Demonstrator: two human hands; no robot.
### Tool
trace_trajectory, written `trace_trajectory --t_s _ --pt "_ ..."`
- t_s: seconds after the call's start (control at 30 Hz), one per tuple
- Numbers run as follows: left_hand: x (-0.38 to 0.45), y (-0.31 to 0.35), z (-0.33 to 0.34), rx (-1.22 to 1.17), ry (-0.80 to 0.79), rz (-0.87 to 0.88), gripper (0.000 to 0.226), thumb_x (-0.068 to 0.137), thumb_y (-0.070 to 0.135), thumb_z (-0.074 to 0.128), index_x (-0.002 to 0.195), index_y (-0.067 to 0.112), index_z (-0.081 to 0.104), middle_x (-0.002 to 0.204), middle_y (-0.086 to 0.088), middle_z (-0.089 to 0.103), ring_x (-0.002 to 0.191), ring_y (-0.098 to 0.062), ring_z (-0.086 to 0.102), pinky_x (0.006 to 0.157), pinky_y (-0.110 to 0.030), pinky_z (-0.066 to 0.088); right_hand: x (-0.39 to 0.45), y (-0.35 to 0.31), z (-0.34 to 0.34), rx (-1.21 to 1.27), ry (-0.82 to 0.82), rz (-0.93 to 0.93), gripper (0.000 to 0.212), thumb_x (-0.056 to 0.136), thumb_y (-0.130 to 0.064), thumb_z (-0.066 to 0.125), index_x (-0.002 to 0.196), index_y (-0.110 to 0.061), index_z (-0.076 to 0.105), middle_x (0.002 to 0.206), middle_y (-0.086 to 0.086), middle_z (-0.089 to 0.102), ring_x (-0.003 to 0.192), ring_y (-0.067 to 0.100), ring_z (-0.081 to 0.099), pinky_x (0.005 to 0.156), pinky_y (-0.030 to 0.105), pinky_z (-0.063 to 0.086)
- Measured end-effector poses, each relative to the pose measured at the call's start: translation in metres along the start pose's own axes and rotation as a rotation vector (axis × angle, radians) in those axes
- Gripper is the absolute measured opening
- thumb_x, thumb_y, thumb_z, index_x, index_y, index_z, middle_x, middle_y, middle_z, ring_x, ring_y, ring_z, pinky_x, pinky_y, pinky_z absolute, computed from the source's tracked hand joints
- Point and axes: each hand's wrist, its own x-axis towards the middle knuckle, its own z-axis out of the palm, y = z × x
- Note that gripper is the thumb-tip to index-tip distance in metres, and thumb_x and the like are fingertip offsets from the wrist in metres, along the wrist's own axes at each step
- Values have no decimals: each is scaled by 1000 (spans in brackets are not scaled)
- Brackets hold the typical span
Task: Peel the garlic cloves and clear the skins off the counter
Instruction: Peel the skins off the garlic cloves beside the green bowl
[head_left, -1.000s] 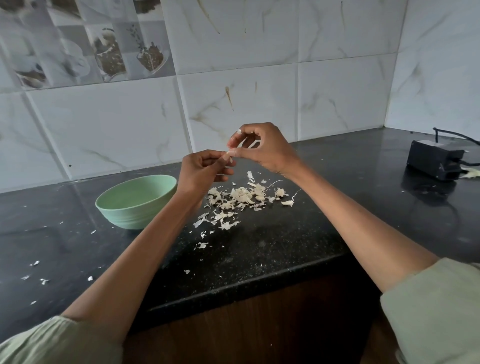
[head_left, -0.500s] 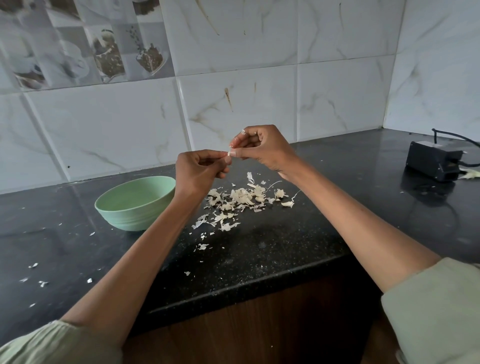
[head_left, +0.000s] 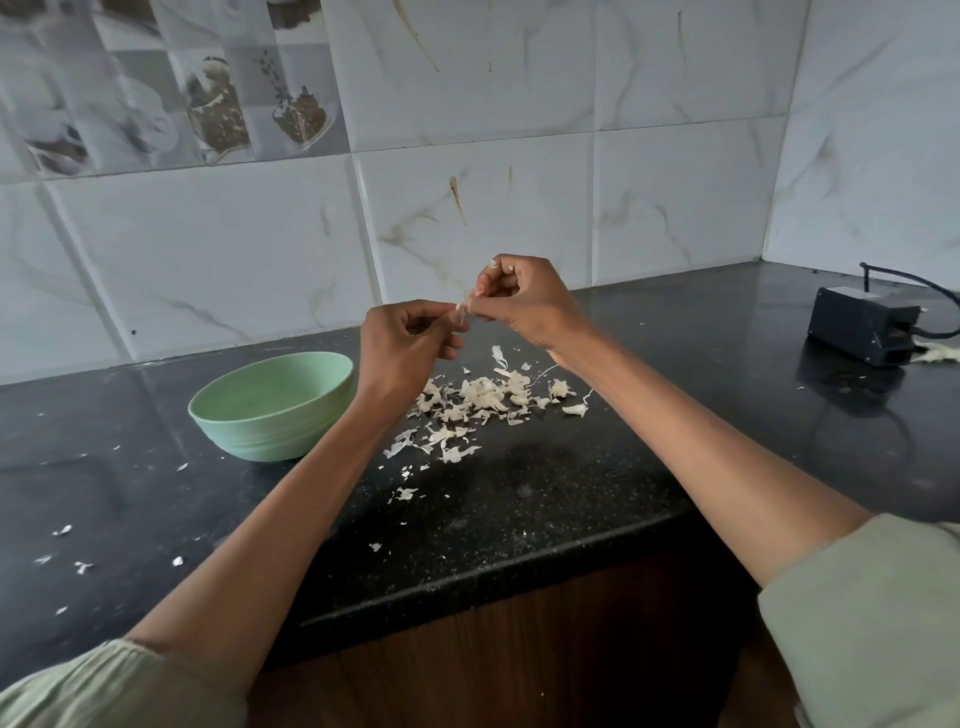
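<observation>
Both hands are raised above the black counter (head_left: 571, 499), fingertips meeting. My left hand (head_left: 402, 345) curls round a garlic clove that is mostly hidden inside the fingers. My right hand (head_left: 519, 301) pinches a pale strip of skin (head_left: 461, 310) where the two hands meet. Below them a heap of garlic skins (head_left: 483, 397) lies on the counter, with more flakes (head_left: 441, 447) trailing toward the front edge. A pale green bowl (head_left: 270, 410) stands just left of my left wrist; its inside is hidden from this angle.
A black box with a cable (head_left: 865, 325) sits at the back right, a pale scrap (head_left: 937, 354) beside it. Loose skin bits (head_left: 62, 545) are scattered at the left front. The tiled wall (head_left: 519, 156) runs behind; the counter's front edge drops to a wooden cabinet (head_left: 519, 649).
The hands have stayed joined in almost the same spot. A short strip of skin now shows between the fingertips.
</observation>
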Motion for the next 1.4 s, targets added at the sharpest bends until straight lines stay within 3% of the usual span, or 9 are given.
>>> trace_trajectory --t_s 0.27,0.33,0.43,0.63,0.77,0.87,1.17,1.4 --pt "5 -7 -1 -101 -30 -100 17 105 14 66 113 5 78 95 -12 79 75 -14 70 72 -25 59 1 1 -4 -106 -46 -32 10 86 -6 78 94 -6 73 93 -2 77 78 9 68 75 33 63" --pt "5 -7 -1 -91 -17 -102 14 105 12 65 111 8 78 94 -12 78 75 -15 70 72 -26 59 0 -2 -4 -152 -83 -55 6 94 -11 72 97 -7 75 88 -6 76 75 4 66 70 26 58" --pt "5 -8 -1 -36 -1 -96 14 104 12 65 109 12 79 91 -9 78 74 -14 70 73 -28 60 -1 -4 -4 -217 -90 -96 20 101 -19 64 94 -6 77 78 -2 76 66 1 63 66 20 50" --pt "4 -6 -3 1 30 -66 15 104 14 67 112 10 79 91 -10 79 72 -14 71 70 -26 61 -4 -3 -4 -334 -119 -151 15 91 -25 80 89 -11 78 76 -5 77 62 -3 64 62 14 46" --pt "4 -5 -2 16 38 -61 12 102 16 71 107 9 80 90 -7 80 72 -16 73 69 -27 61 -4 -2 -2 -334 -137 -125 10 89 -23 81 88 -13 80 76 -8 78 76 19 76 72 39 61" --pt "3 -4 -2 23 22 -48 11 98 16 76 103 8 81 87 -7 81 72 -17 74 68 -27 61 -5 0 1 -313 -127 -100 5 88 -20 79 88 -15 81 76 -8 78 78 23 77 78 49 62" --pt "2 -2 -4 33 21 -49 11 95 16 79 101 8 81 86 -6 81 70 -17 75 66 -27 59 -7 -4 2 -242 -96 -54 5 86 -16 76 85 -14 80 74 -3 78 80 32 76 79 50 63" --pt "-1 1 -2 45 22 -31 7 95 13 78 97 8 82 83 -5 81 66 -15 72 65 -26 59 -8 -6 3 -244 -46 -56 3 80 -14 77 79 -12 77 70 1 77 76 27 76 80 50 62"
